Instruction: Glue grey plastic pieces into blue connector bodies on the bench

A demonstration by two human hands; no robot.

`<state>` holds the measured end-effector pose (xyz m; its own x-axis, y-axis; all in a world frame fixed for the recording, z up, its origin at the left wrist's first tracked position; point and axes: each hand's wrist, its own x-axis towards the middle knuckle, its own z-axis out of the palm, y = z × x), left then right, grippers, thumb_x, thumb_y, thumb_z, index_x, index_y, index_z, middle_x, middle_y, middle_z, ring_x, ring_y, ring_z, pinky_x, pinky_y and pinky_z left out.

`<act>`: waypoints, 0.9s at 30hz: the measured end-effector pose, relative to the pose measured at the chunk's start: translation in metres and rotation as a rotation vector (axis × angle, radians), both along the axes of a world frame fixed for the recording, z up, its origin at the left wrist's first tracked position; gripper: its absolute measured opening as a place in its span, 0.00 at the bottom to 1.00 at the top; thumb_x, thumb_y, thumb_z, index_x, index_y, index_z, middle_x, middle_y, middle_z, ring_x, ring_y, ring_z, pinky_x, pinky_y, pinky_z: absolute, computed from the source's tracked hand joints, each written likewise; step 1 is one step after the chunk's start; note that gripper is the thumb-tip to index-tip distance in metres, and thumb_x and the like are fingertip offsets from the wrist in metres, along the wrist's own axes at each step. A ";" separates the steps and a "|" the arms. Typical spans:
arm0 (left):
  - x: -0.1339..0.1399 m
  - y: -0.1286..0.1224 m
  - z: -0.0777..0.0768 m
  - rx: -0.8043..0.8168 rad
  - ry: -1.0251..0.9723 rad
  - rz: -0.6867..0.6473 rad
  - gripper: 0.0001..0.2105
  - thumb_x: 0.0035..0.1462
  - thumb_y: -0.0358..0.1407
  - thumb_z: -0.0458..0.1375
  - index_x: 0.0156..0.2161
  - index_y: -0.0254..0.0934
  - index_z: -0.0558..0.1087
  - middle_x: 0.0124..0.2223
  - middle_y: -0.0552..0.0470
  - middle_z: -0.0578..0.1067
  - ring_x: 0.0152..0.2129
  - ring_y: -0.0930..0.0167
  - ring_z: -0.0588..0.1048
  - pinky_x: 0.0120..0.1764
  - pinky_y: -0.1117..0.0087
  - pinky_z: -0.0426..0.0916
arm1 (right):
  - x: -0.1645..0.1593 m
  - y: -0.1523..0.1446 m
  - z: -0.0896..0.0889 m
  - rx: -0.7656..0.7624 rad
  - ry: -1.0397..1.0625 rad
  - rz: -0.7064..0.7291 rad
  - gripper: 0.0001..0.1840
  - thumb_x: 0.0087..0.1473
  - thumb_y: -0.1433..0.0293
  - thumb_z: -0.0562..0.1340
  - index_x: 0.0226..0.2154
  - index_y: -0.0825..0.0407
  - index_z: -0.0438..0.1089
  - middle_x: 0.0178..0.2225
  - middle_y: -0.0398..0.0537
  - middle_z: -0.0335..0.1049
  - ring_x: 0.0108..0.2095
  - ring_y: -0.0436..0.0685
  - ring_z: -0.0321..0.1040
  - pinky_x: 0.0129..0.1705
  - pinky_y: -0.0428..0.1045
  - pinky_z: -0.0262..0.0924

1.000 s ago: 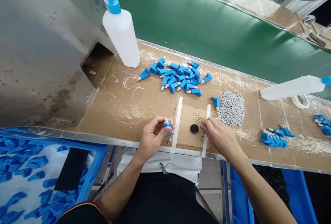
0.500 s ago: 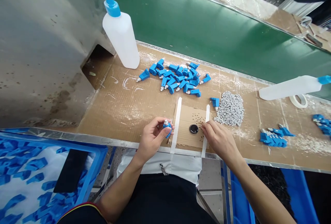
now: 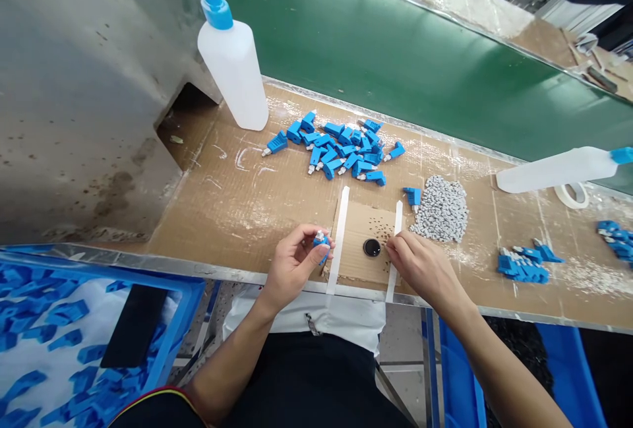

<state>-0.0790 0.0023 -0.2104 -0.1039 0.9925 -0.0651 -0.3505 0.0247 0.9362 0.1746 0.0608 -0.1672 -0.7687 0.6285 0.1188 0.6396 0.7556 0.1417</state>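
Small blue part with white tip at far end, between the left fingers

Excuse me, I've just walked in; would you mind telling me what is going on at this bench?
A person is working with both hands. The left hand holds a white-tipped blue plastic part at the bench's near edge. The right hand is over the right side of a taped cardboard piece, beside a small round black dish; whether its fingers pinch anything is too small to tell. More blue parts lie beyond, with a heap of small grey pieces to the right.
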 end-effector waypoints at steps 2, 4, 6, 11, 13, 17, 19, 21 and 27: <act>0.000 0.000 0.000 -0.004 0.004 -0.003 0.13 0.60 0.45 0.68 0.41 0.36 0.77 0.36 0.49 0.81 0.32 0.69 0.81 0.34 0.71 0.80 | -0.001 0.001 0.000 -0.026 -0.006 -0.002 0.19 0.72 0.75 0.49 0.30 0.50 0.67 0.27 0.46 0.66 0.27 0.55 0.62 0.31 0.51 0.53; 0.000 0.000 0.000 -0.005 0.001 -0.006 0.14 0.60 0.45 0.68 0.41 0.36 0.77 0.35 0.49 0.81 0.33 0.69 0.82 0.33 0.71 0.80 | -0.001 0.002 0.000 -0.048 -0.009 -0.002 0.18 0.71 0.75 0.50 0.31 0.50 0.67 0.27 0.46 0.66 0.27 0.55 0.63 0.30 0.51 0.53; 0.000 0.000 0.000 -0.004 -0.002 -0.009 0.14 0.60 0.45 0.67 0.42 0.36 0.76 0.35 0.48 0.81 0.33 0.69 0.82 0.33 0.71 0.80 | 0.000 0.004 0.000 -0.063 -0.007 0.002 0.18 0.71 0.75 0.49 0.31 0.50 0.66 0.27 0.46 0.66 0.27 0.55 0.63 0.30 0.50 0.53; 0.000 -0.001 -0.002 -0.004 0.000 -0.011 0.14 0.61 0.45 0.67 0.42 0.36 0.76 0.35 0.49 0.81 0.29 0.71 0.81 0.34 0.71 0.79 | 0.005 0.008 -0.002 -0.109 0.022 -0.013 0.19 0.73 0.71 0.47 0.32 0.50 0.66 0.28 0.47 0.67 0.26 0.54 0.64 0.28 0.49 0.54; 0.000 -0.001 -0.002 -0.014 0.005 -0.015 0.14 0.61 0.45 0.67 0.42 0.36 0.76 0.35 0.49 0.81 0.29 0.71 0.81 0.34 0.70 0.79 | 0.007 0.009 -0.003 -0.127 0.031 -0.031 0.18 0.73 0.70 0.48 0.33 0.50 0.66 0.28 0.47 0.68 0.26 0.54 0.65 0.28 0.49 0.54; -0.001 -0.001 -0.001 -0.006 -0.003 -0.011 0.15 0.61 0.46 0.67 0.42 0.36 0.77 0.35 0.49 0.81 0.29 0.70 0.81 0.33 0.70 0.79 | 0.008 0.011 -0.005 -0.142 0.052 -0.023 0.16 0.72 0.71 0.49 0.32 0.50 0.65 0.28 0.46 0.67 0.26 0.54 0.66 0.28 0.49 0.53; -0.001 0.001 0.000 0.017 -0.005 0.004 0.14 0.60 0.46 0.68 0.42 0.36 0.78 0.35 0.49 0.81 0.29 0.70 0.81 0.34 0.70 0.80 | 0.007 0.014 -0.006 -0.170 0.056 -0.015 0.15 0.71 0.72 0.50 0.32 0.49 0.64 0.28 0.46 0.67 0.26 0.54 0.66 0.28 0.49 0.53; -0.001 0.002 0.000 0.032 0.004 0.023 0.14 0.58 0.46 0.69 0.40 0.36 0.78 0.34 0.49 0.82 0.30 0.70 0.81 0.36 0.69 0.81 | 0.007 0.017 -0.006 -0.220 0.057 -0.021 0.13 0.71 0.72 0.51 0.33 0.49 0.64 0.28 0.45 0.68 0.26 0.54 0.66 0.28 0.48 0.55; -0.001 -0.001 -0.001 -0.017 -0.065 -0.004 0.16 0.57 0.48 0.70 0.41 0.37 0.78 0.32 0.51 0.82 0.25 0.69 0.82 0.26 0.71 0.79 | 0.009 0.021 0.013 -0.483 0.278 -0.140 0.13 0.70 0.67 0.53 0.33 0.48 0.64 0.28 0.44 0.68 0.26 0.53 0.64 0.29 0.49 0.56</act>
<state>-0.0801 0.0009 -0.2110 -0.0952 0.9915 -0.0883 -0.4106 0.0417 0.9109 0.1839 0.0814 -0.1542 -0.6548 0.7555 -0.0212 0.7024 0.5980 -0.3861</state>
